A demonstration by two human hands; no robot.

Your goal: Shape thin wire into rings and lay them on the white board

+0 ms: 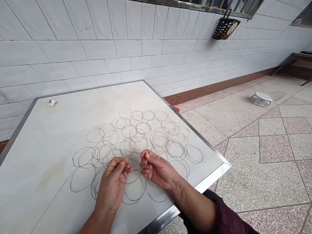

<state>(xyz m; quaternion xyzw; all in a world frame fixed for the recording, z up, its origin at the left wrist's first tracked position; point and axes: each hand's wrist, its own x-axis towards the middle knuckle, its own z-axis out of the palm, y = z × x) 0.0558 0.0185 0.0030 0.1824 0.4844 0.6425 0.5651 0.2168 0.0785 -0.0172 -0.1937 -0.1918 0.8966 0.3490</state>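
A thin wire ring [135, 170] hangs between my two hands, over the near part of the white table. My left hand [114, 182] is closed, pinching one side of the ring between thumb and forefinger. A small tan patch shows at those fingertips, and I cannot tell whether it is a wrap or a loose piece. My right hand [159, 167] pinches the other side, with a short wire end sticking up past the thumb. Beneath and beyond both hands, several loose wire rings [175, 149] lie flat and overlapping. Some rings are partly hidden by my hands.
The white table [80, 107] has a metal edge and stands against a tiled wall [97, 48]. Small white-and-red spools [52, 103] sit at its far left corner. A low stool [262, 98] stands on the floor at right. A dark patterned bag [225, 28] hangs under the window.
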